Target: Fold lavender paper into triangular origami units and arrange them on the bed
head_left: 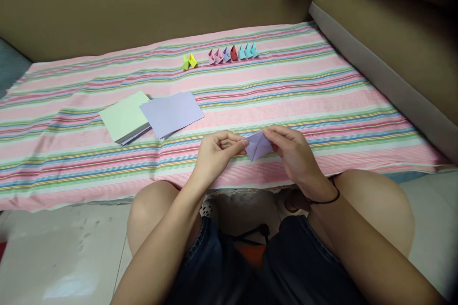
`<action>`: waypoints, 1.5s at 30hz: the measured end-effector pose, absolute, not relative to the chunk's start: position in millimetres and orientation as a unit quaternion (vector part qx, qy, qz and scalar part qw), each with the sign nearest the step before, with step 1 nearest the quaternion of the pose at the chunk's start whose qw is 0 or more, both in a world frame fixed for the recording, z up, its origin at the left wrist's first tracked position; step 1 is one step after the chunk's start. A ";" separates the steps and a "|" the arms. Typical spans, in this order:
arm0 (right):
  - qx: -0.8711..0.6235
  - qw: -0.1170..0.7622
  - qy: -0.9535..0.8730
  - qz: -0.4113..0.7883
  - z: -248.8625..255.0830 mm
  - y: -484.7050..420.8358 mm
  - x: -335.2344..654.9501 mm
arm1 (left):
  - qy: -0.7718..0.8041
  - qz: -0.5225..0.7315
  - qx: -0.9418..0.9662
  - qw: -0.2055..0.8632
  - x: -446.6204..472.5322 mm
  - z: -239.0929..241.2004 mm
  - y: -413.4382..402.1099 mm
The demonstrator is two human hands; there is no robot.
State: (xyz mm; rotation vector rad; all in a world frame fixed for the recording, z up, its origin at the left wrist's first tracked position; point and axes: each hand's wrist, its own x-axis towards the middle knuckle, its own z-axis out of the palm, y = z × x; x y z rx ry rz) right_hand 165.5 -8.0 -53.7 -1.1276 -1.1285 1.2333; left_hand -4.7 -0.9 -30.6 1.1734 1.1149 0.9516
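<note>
A small folded piece of purple paper [258, 146] is held between my two hands, above the front edge of the striped cloth. My left hand [219, 150] pinches its left corner between thumb and fingers. At the upper right corner, my right hand [291, 150] grips it the same way. Crease lines meet on the face of the paper. To the left lie purple sheets [173, 112], partly over a stack topped with pale green paper [125, 114].
Along the back of the striped cloth [286, 81] stands a row of folded paper figures: yellow ones [192, 60], pink ones [218, 56], a purple one [226, 54], a red one [234, 52] and light blue ones [247, 51]. A brown cushioned side [390, 43] rises at the right.
</note>
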 end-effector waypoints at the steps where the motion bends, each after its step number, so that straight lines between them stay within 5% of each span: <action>1: -0.468 0.528 -0.469 0.531 -52.9 -8.0 165.7 | 0.480 0.410 0.502 0.591 -4.8 -30.5 -0.9; 45: -0.486 0.531 -0.402 0.566 -52.2 -9.8 159.3 | 0.467 0.404 0.514 0.596 -4.9 -33.6 -1.0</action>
